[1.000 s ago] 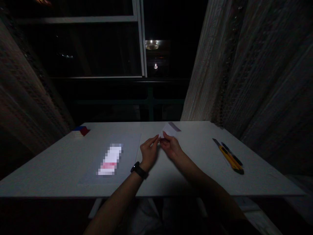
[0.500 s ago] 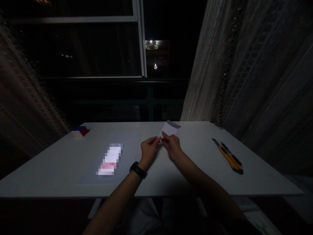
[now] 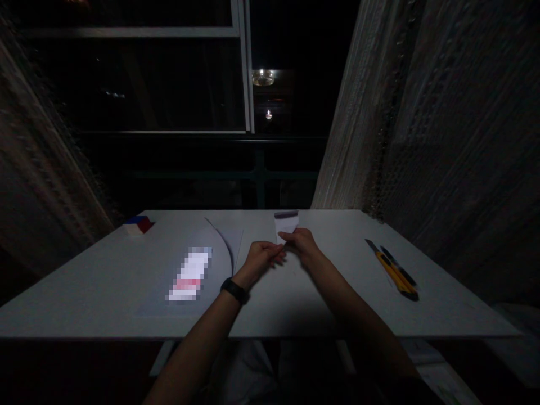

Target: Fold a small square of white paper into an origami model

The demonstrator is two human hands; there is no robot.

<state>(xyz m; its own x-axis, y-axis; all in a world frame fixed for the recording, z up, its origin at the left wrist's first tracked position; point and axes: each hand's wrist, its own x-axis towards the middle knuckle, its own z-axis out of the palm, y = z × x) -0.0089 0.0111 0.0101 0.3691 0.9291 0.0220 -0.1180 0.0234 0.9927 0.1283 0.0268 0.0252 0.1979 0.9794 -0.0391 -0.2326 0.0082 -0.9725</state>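
Both of my hands meet over the middle of a white table (image 3: 105, 292). They pinch a small white piece of paper (image 3: 286, 223) that stands upright, with a darker strip along its top edge. My left hand (image 3: 262, 260), with a black watch on its wrist, grips the paper's lower left edge with closed fingers. My right hand (image 3: 302, 244) grips its lower right part, fingers curled. A large sheet of paper (image 3: 192, 270) lies flat left of my hands, and its far right corner curls up off the table.
A yellow utility knife (image 3: 394, 273) and a dark pen (image 3: 400, 269) lie side by side on the right of the table. A red and blue block (image 3: 138, 224) sits at the far left corner. Curtains hang on both sides, a dark window behind.
The small paper has turned from tilted right to upright, and my hands have closed tighter on it. The far right corner of the large sheet has lifted and curled.
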